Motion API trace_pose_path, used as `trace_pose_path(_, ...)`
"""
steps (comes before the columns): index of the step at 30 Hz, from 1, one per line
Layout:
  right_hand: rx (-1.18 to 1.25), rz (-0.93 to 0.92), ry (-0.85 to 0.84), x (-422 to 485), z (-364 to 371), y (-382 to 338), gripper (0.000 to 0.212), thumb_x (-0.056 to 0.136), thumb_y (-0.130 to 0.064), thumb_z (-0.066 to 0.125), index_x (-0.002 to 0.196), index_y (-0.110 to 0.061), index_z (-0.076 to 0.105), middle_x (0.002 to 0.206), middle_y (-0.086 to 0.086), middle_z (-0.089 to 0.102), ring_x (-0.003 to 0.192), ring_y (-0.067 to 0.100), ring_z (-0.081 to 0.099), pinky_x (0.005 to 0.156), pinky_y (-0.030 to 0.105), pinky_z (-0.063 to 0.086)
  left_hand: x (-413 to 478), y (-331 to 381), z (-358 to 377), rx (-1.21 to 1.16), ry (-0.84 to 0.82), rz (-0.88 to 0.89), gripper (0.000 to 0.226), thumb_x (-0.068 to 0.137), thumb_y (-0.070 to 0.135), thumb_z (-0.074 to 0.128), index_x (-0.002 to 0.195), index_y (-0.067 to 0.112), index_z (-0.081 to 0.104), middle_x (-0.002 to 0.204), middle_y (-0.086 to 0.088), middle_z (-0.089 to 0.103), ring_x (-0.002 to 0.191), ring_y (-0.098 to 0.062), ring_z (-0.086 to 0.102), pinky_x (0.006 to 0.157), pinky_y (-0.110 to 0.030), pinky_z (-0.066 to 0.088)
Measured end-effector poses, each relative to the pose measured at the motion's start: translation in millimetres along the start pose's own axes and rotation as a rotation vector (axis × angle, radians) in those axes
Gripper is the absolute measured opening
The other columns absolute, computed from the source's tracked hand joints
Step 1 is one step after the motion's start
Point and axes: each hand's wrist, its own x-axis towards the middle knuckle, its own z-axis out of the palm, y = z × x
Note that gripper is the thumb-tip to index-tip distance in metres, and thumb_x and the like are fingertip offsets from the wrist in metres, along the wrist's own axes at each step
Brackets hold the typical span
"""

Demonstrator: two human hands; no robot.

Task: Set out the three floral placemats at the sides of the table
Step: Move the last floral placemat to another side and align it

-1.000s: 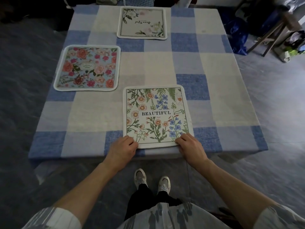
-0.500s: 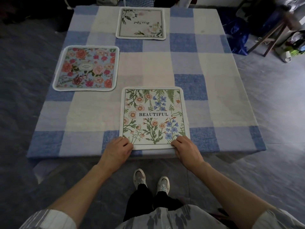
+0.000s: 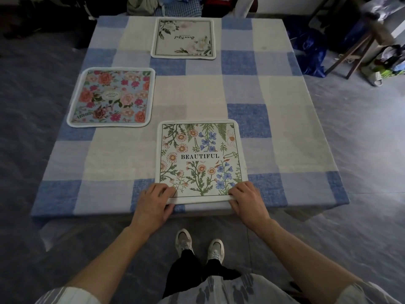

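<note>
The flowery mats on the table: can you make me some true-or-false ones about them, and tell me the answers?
1. The BEAUTIFUL placemat, the rose placemat and the pale placemat all lie on the checked tablecloth. True.
2. The left hand and the right hand both hold the near edge of the BEAUTIFUL placemat. True.
3. The rose placemat is at the table's right side. False: it is at the left side.
4. The pale placemat touches the rose placemat. False: they lie apart, with tablecloth showing between them.
5. The pale placemat is at the far side, with its writing upside down from here. True.
</note>
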Motion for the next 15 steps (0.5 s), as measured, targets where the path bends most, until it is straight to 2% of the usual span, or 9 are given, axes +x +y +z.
trace_pose_path(3, 0.037, 0.010, -0.016, 0.7, -0.2, -1.0, 0.016, 0.090, -0.021, 0.063, 0.104, -0.014, 0.066, 0.111, 0.004, 0.061, 0.107, 0.023, 0.049, 0.093, 0.038, 0.046, 0.8, -1.1, 0.8, -0.017, -0.006, 0.007, 0.036, 0.070, 0.020, 0.082, 0.102, 0.015, 0.065, 0.105, -0.006, 0.063, 0.093, -0.027, 0.059, 0.072, -0.041, 0.054)
trace_pose_path(15, 0.110, 0.102, 0.010, 1.0, 2.4, -4.0, 0.019, 0.087, -0.017, 0.068, 0.104, -0.010, 0.066, 0.112, 0.005, 0.061, 0.107, 0.024, 0.050, 0.090, 0.043, 0.050, 4.3, -0.9, 4.8, -0.072, 0.066, -0.003, 0.040, 0.065, 0.013, 0.084, 0.100, 0.012, 0.066, 0.106, -0.006, 0.063, 0.094, -0.027, 0.058, 0.073, -0.039, 0.055)
